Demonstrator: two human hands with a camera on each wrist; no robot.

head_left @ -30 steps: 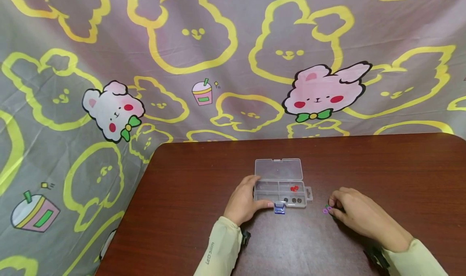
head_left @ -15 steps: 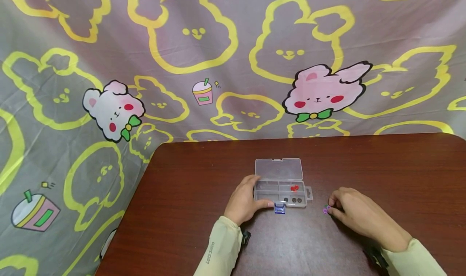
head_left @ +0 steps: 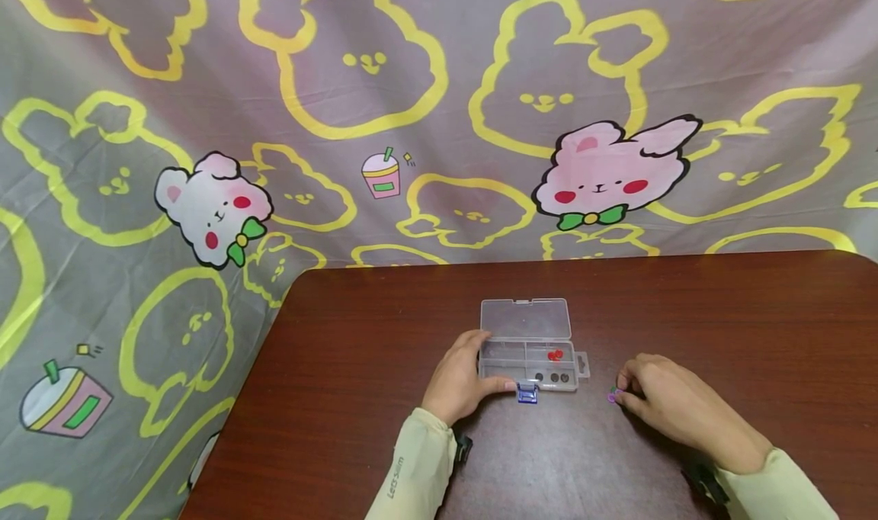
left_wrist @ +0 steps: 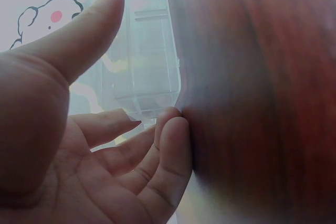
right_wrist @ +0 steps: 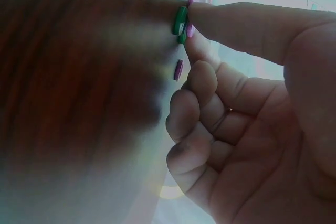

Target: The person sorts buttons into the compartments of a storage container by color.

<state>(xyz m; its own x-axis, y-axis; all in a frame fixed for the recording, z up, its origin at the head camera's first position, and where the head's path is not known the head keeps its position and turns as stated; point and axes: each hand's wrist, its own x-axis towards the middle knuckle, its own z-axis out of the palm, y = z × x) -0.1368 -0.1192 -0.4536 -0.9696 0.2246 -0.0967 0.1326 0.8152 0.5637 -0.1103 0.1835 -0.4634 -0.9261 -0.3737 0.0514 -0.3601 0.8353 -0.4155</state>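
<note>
Right hand [head_left: 668,398] curls at small pieces [right_wrist: 179,22] (cannot tell whether it pinches any; thumb partly hides them); left hand [head_left: 454,381] grips box [head_left: 504,351], its left end partly covered.

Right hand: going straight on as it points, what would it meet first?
First the small green and purple pieces right at the tip of the right hand; past them, probably the clear box, though depth is unclear.

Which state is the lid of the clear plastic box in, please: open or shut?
Open: the lid is swung back behind the clear box, leaving the red pieces and dark pieces inside uncovered.
</note>
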